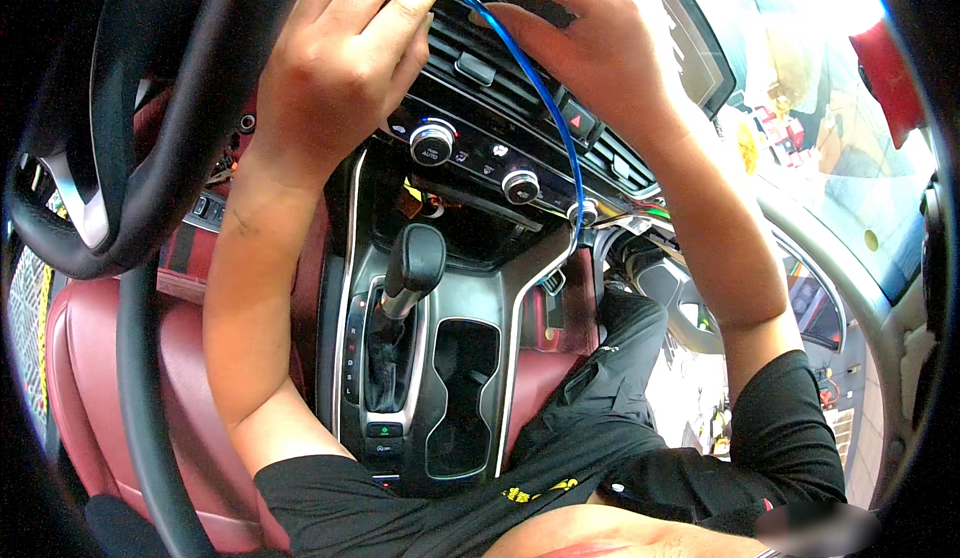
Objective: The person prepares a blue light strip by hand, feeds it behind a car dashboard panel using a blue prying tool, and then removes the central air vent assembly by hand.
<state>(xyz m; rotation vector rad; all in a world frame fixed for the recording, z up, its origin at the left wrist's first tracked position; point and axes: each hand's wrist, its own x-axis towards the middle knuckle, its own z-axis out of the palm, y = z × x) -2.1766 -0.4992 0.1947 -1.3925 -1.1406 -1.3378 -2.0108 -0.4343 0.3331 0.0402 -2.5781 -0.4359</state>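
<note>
My left hand (335,63) reaches up past the steering wheel (150,158), its bent fingertips pinching the top end of a thin blue cable (545,108) at the upper edge of the black centre vent panel (475,63). My right hand (590,43) curls over the same panel's top edge, with its thumb by the cable end. From there the cable curves down across the vents and the climate control knobs (432,143) to the console's right side. What lies under both palms is hidden.
Below sit the gear lever (412,263), a silver-trimmed centre console (500,308) with a cup recess, and red leather seats (90,378). A display screen edge (700,48) stands to the right of my right hand. Loose wires show near the console's right. The windscreen is at far right.
</note>
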